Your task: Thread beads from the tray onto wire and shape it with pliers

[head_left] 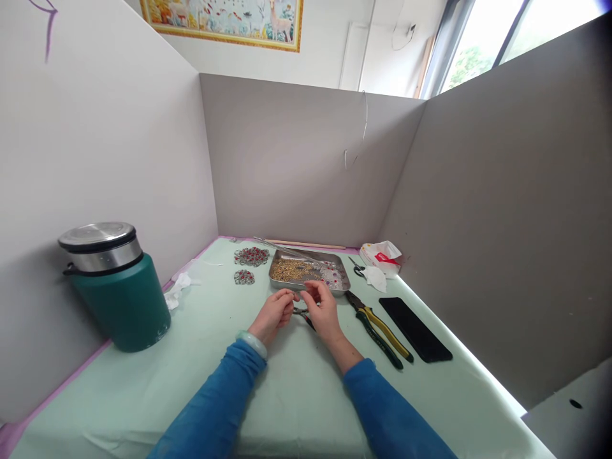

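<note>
Just in front of a metal tray, my left hand and my right hand meet fingertip to fingertip. Both have their fingers pinched together; what lies between them is too small to make out. The tray holds gold-coloured bits on its left side and clear and red beads on its right. Small pliers with dark handles lie on the cloth under my hands, partly hidden. Two piles of silvery pieces with red beads, a larger one and a smaller one, sit left of the tray.
Large pliers and a black phone-like slab lie at the right. Behind them are scissors, tissue and a white packet. A green canister stands at the left. Grey panels enclose the table.
</note>
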The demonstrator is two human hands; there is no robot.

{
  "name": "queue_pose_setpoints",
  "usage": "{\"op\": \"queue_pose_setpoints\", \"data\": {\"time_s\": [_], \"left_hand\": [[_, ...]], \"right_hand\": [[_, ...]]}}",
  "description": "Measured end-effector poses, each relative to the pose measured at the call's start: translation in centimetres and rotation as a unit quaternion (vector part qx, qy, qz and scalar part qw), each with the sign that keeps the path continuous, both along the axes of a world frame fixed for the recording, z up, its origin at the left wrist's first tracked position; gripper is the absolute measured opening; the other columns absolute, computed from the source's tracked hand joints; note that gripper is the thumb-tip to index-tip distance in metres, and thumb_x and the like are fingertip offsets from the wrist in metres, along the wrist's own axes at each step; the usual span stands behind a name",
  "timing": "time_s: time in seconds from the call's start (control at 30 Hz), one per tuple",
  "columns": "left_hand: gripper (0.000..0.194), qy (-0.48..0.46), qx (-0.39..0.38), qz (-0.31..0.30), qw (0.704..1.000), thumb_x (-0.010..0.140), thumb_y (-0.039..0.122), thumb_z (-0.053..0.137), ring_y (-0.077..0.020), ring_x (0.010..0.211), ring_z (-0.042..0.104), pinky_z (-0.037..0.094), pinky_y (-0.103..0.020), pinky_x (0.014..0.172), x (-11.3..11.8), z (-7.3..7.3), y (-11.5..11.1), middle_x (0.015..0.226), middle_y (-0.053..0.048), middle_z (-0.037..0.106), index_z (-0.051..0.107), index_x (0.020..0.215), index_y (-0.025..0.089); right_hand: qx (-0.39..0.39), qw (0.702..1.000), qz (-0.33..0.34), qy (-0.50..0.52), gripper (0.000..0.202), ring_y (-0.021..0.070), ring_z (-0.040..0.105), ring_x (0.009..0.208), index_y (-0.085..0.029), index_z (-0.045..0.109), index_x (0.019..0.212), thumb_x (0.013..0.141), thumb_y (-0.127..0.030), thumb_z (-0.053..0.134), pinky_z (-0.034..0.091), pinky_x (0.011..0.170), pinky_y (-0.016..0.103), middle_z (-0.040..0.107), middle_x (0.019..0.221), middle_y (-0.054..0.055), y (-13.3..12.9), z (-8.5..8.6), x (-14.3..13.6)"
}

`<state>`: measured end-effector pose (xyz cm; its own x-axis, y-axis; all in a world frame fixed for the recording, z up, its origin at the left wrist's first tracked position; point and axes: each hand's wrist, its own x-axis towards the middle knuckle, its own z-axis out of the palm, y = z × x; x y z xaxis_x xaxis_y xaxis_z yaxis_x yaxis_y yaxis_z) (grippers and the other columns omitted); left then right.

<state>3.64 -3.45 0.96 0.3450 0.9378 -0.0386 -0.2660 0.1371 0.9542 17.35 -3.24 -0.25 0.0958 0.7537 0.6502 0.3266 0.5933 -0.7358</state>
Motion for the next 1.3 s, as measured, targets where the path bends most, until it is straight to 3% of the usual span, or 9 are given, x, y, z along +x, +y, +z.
{"op": "queue_pose_setpoints", "data": {"time_s": [0.33,0.53,0.67,0.8,0.9,1.0,1.3], "left_hand": [[0.018,0.061,-0.001,0.009,0.998,0.076,0.034,0.053,-0.0038,0.04,0.016,0.007,-0.02,0.039,0.4,0.1,-0.2,0.049,0.01,0.029,0.049,0.077,0.017],[0.021,0.083,0.004,0.01,0.996,0.075,0.037,0.056,-0.0043,0.039,0.017,0.008,-0.02,0.039,0.5,0.2,-0.4,0.048,0.01,0.029,0.047,0.072,0.018],[0.02,0.138,0.047,0.042,0.988,0.076,0.034,0.053,-0.0063,0.04,0.022,0.014,-0.021,0.04,0.6,-0.2,-0.1,0.047,0.008,0.033,0.048,0.065,0.018],[0.019,0.236,0.18,0.094,0.95,0.075,0.024,0.049,-0.0112,0.053,0.038,0.028,-0.022,0.051,0.6,-0.9,0.5,0.053,0.003,0.046,0.052,0.058,0.017],[0.02,0.317,0.246,0.128,0.907,0.075,0.02,0.048,-0.0137,0.058,0.042,0.028,-0.023,0.057,0.5,-1.3,0.7,0.056,0.0,0.052,0.055,0.056,0.018],[0.022,0.358,0.26,0.142,0.885,0.077,0.019,0.048,-0.0145,0.056,0.042,0.025,-0.024,0.058,0.7,-1.4,0.5,0.057,-0.001,0.053,0.056,0.056,0.019],[0.016,0.386,0.258,0.183,0.867,0.075,0.023,0.056,-0.0194,0.059,0.045,0.023,-0.026,0.059,1.4,-1.6,-0.7,0.056,-0.003,0.048,0.054,0.059,0.022]], "right_hand": [[0.056,0.995,-0.012,-0.083,0.012,0.0193,0.052,0.091,-0.02,0.063,0.081,0.084,-0.021,0.052,0.042,0.084,0.034,0.051,0.089,0.006,0.0,0.2,0.4],[0.048,0.994,0.015,-0.099,0.007,0.0197,0.051,0.092,-0.02,0.06,0.081,0.082,-0.02,0.053,0.041,0.085,0.034,0.052,0.091,0.006,0.2,0.1,0.4],[0.05,0.992,0.019,-0.113,0.008,0.019,0.051,0.086,-0.02,0.054,0.075,0.081,-0.017,0.05,0.041,0.079,0.033,0.053,0.087,0.005,0.5,-0.3,0.5],[0.05,0.989,0.002,-0.141,0.009,0.0192,0.049,0.082,-0.02,0.05,0.072,0.08,-0.016,0.048,0.04,0.075,0.032,0.053,0.082,0.005,0.4,-0.4,0.4],[0.048,0.985,-0.019,-0.163,0.009,0.0192,0.048,0.08,-0.02,0.049,0.072,0.08,-0.016,0.048,0.039,0.074,0.032,0.054,0.08,0.004,0.2,-0.3,0.3],[0.046,0.983,-0.025,-0.177,0.01,0.0192,0.048,0.08,-0.02,0.049,0.072,0.08,-0.015,0.048,0.038,0.074,0.033,0.054,0.08,0.004,0.0,-0.3,0.2],[0.007,0.99,-0.003,-0.138,0.011,0.0177,0.048,0.076,-0.02,0.05,0.068,0.076,-0.015,0.047,0.04,0.071,0.03,0.053,0.076,0.003,0.6,-0.8,0.4]]}}
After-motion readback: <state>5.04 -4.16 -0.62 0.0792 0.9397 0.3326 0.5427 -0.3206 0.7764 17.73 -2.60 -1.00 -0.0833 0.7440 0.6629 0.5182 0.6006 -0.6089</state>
